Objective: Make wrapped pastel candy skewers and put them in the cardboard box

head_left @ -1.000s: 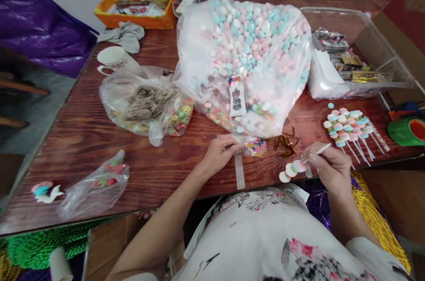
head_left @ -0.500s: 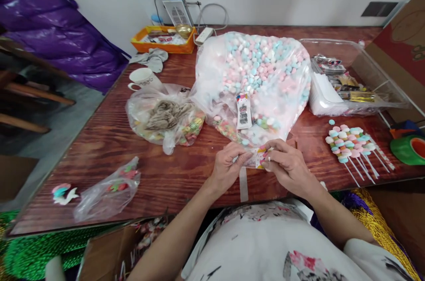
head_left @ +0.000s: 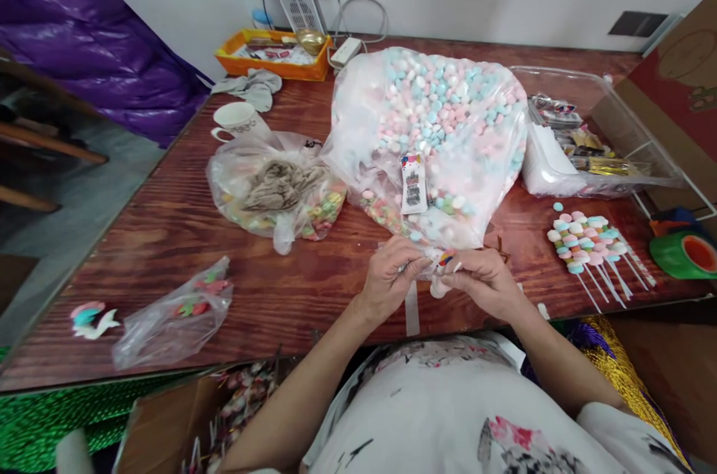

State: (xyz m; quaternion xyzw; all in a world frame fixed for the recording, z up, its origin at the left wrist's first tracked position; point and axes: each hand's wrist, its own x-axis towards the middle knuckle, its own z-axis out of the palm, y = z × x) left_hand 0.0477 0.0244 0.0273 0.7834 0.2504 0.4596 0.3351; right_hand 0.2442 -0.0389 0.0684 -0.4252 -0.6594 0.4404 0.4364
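My left hand (head_left: 390,274) and my right hand (head_left: 486,281) meet at the table's front edge, fingertips pinched. Between them is a small clear plastic bag (head_left: 431,256) with coloured print, partly hidden by the fingers. A pale rounded bit (head_left: 440,287) shows just below the right fingertips; I cannot tell what it is. Right beyond the hands lies a large clear bag of pink, white and blue marshmallows (head_left: 434,101). On it rests a stack of printed packets (head_left: 413,184). A strip of whitish tape (head_left: 411,310) lies on the table below the hands.
Marshmallow skewers (head_left: 588,239) and green tape (head_left: 680,254) lie right. Behind them stands a clear plastic box (head_left: 605,179) of packets. To the left are a candy bag (head_left: 229,198) with a brown cloth (head_left: 283,186), a mug (head_left: 238,119), a small bag of red candies (head_left: 168,328) and an orange tray (head_left: 274,67).
The small bag, spread flat with its print showing between my hands, is now bunched up at the fingertips. The right hand has turned slightly downward. The view has shifted a little.
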